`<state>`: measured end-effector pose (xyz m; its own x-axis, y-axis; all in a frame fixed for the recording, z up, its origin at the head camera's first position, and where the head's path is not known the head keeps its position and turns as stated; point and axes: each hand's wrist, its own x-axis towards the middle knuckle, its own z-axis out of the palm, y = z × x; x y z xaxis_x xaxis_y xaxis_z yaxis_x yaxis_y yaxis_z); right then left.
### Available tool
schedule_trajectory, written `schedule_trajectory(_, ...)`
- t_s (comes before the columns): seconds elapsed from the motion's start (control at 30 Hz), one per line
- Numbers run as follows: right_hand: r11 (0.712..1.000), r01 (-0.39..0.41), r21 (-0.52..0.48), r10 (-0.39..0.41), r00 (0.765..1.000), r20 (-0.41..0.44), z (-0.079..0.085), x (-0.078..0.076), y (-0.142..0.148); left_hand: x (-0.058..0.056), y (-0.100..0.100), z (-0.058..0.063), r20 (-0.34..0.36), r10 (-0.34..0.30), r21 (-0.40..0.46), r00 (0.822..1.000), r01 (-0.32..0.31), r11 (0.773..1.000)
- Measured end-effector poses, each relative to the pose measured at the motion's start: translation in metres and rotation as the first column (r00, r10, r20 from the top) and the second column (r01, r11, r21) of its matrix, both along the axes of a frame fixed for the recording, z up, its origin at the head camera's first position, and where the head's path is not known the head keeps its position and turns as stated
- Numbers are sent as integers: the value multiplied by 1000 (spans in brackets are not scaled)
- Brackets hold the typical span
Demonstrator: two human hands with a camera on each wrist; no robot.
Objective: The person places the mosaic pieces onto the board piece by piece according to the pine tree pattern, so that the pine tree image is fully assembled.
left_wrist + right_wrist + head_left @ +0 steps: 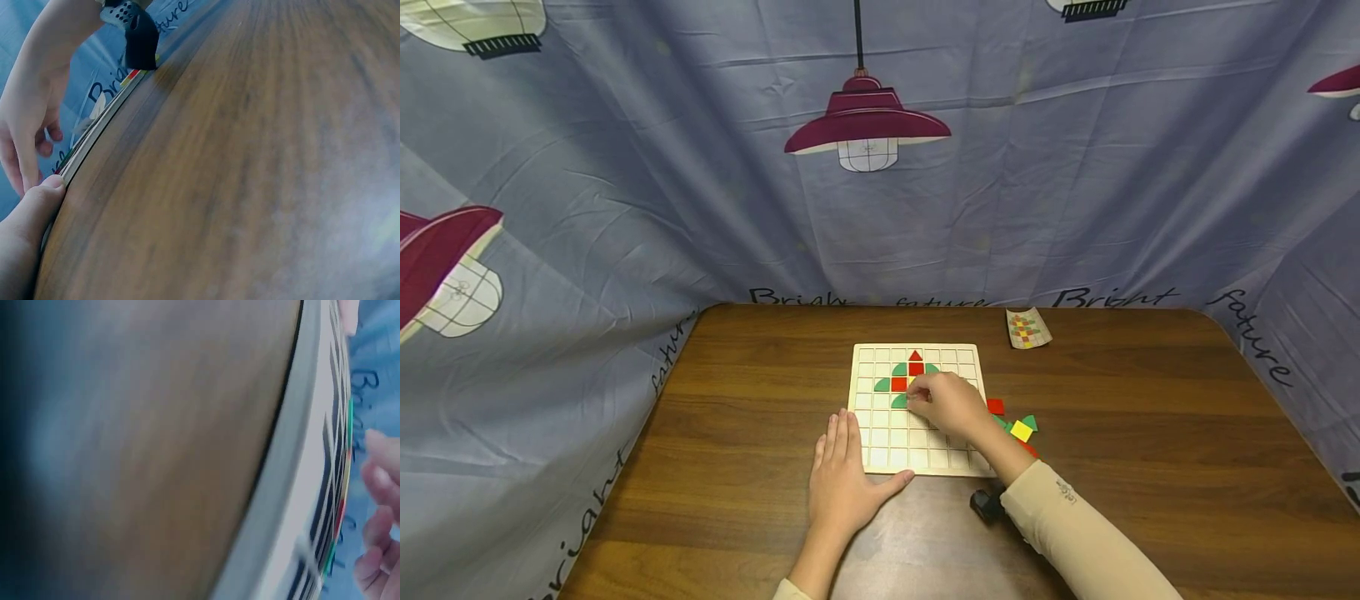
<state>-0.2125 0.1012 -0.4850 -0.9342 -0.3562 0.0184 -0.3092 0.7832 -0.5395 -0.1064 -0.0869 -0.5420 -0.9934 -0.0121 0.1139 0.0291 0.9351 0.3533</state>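
A pale square board (pixel 887 442) with a grid of cells lies on the table. On it are red squares (pixel 899 384), a red triangle (pixel 915 356) and green quarter-round pieces (pixel 883 386); a sliver of yellow shows by the right fingertips. My left hand (pixel 842 475) rests with straight fingers at the board's left edge and its thumb along the near edge. Above the pieces, my right hand (pixel 949 404) has bent fingers, tips down at the middle of the pattern. Whether something small is between those fingertips is hidden. In the right wrist view its fingers (pixel 378 528) look curled.
Loose pieces lie right of the board, among them a yellow square (pixel 1022 431), a red square (pixel 996 407) and a green triangle (pixel 1030 422). A small pattern card (pixel 1027 328) sits at the table's back edge. A printed curtain (pixel 865 233) hangs behind the table (pixel 760 400).
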Motion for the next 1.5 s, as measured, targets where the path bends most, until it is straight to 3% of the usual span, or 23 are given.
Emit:
schedule_trajectory(0.37,998,57,3,-57,997,48,7,-3,69,0,-1,-1,2,2,-2,1000,-2,1000)
schedule_trajectory(0.67,998,47,37,-51,992,119,4,-6,119,0,-1,-1,6,4,0,1000,-4,1000)
schedule_trajectory(1.13,999,52,8,-52,992,117,-8,-7,132,0,0,-2,5,3,-2,1000,-3,1000)
schedule_trajectory(1.5,986,110,-123,-90,983,160,-7,-9,131,0,0,-1,7,1,5,1000,-1,1000)
